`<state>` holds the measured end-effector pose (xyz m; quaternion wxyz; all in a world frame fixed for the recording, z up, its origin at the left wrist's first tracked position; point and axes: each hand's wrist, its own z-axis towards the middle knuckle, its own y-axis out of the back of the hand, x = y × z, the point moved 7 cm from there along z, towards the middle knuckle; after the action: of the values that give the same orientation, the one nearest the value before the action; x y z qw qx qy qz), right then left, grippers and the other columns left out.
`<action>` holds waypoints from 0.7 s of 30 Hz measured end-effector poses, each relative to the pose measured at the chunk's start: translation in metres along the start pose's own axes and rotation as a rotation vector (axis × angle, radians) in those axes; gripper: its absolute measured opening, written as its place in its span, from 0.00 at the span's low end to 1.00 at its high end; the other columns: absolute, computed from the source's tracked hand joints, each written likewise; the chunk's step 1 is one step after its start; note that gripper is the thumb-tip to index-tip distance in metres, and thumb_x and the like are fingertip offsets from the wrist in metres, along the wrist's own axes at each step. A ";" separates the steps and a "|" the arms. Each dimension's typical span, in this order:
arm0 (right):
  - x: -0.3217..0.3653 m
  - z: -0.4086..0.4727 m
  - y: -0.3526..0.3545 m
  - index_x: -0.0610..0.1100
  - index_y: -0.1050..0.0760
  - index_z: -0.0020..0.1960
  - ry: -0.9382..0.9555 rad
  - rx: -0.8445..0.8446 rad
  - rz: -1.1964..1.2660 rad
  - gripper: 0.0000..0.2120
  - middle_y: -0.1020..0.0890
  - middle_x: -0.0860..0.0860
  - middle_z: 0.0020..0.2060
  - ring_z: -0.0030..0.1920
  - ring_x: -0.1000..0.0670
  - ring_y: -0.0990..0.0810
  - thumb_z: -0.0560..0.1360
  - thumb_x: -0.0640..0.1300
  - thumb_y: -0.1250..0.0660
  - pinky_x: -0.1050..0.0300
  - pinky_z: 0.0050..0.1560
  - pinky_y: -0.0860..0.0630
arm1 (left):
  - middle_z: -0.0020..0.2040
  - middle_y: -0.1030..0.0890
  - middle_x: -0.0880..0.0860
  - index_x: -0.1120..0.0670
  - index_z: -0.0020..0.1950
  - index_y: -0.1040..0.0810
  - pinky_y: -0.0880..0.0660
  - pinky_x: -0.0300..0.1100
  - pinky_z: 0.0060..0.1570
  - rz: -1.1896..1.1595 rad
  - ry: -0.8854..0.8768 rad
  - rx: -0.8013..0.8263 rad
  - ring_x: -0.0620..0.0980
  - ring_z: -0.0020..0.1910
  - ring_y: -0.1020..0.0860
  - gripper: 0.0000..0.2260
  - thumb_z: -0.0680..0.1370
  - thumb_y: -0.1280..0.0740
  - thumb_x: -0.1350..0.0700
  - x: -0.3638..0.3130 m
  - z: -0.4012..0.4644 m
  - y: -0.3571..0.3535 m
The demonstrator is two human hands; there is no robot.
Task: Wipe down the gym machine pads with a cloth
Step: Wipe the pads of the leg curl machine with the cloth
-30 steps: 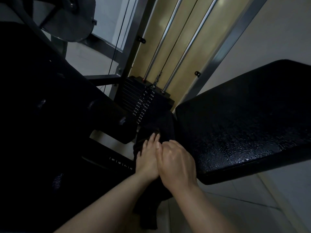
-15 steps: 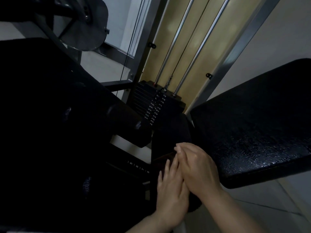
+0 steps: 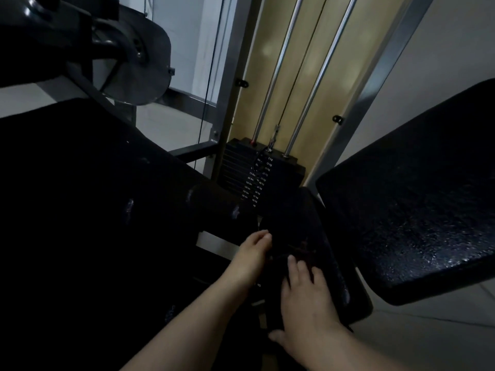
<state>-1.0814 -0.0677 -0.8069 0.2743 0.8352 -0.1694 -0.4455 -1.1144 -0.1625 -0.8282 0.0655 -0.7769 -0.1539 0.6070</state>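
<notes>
A dark cloth (image 3: 300,245) with a faint reddish mark lies draped over a narrow black pad (image 3: 334,277) in the middle of the gym machine. My left hand (image 3: 251,254) is at the cloth's left edge, its fingers curled onto the fabric. Nearer to me, my right hand (image 3: 308,303) lies flat on the cloth with fingers stretched forward and the thumb spread to the left. A large textured black pad (image 3: 417,215) juts in from the right. Another big black pad (image 3: 88,196) fills the left side, very dark.
The weight stack (image 3: 257,178) with white number labels stands behind the hands, with two chrome guide rods (image 3: 318,76) and a cable rising from it. A grey metal cam plate (image 3: 144,60) hangs at the upper left. Pale tiled floor (image 3: 428,338) shows at the lower right.
My hands were pressed together on the cloth; now they are apart. The left hand has gone to the cloth's left edge and the right has slid down toward me, flat.
</notes>
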 end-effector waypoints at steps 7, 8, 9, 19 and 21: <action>0.007 0.016 -0.015 0.44 0.61 0.77 0.090 -0.011 -0.003 0.40 0.64 0.35 0.74 0.73 0.30 0.64 0.78 0.64 0.47 0.30 0.69 0.60 | 0.66 0.28 0.57 0.53 0.66 0.27 0.31 0.50 0.60 1.503 -0.109 -0.163 0.57 0.65 0.29 0.17 0.79 0.41 0.48 -0.049 0.032 0.042; 0.010 0.017 -0.015 0.43 0.59 0.77 0.088 -0.014 -0.002 0.38 0.63 0.34 0.74 0.72 0.29 0.64 0.79 0.62 0.47 0.28 0.67 0.60 | 0.71 0.34 0.58 0.53 0.70 0.32 0.36 0.54 0.65 1.686 -0.086 -0.190 0.58 0.71 0.36 0.20 0.79 0.42 0.48 -0.054 0.036 0.057; 0.013 0.019 -0.013 0.41 0.56 0.77 0.085 -0.021 0.002 0.36 0.62 0.32 0.73 0.71 0.27 0.63 0.80 0.60 0.46 0.26 0.66 0.60 | 0.76 0.42 0.58 0.54 0.74 0.38 0.43 0.58 0.69 1.843 -0.049 -0.209 0.59 0.75 0.45 0.23 0.80 0.44 0.48 -0.057 0.042 0.076; 0.002 0.049 0.029 0.40 0.41 0.70 0.110 0.027 0.350 0.19 0.38 0.33 0.71 0.74 0.33 0.47 0.80 0.38 0.45 0.35 0.72 0.51 | 0.78 0.62 0.53 0.53 0.78 0.59 0.62 0.59 0.71 1.925 -0.031 -0.244 0.55 0.76 0.63 0.27 0.82 0.56 0.45 -0.051 0.042 0.120; -0.007 0.056 0.040 0.41 0.40 0.69 0.080 0.085 0.495 0.21 0.33 0.36 0.68 0.71 0.35 0.40 0.78 0.36 0.41 0.40 0.71 0.43 | 0.78 0.62 0.53 0.53 0.78 0.59 0.62 0.58 0.72 1.906 -0.014 -0.235 0.54 0.77 0.63 0.27 0.82 0.54 0.46 -0.052 0.042 0.122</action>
<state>-1.1337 -0.1132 -0.8038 0.3463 0.7961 -0.3761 -0.3237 -1.1463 -0.2976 -0.8263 -0.5350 -0.5734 0.4822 0.3906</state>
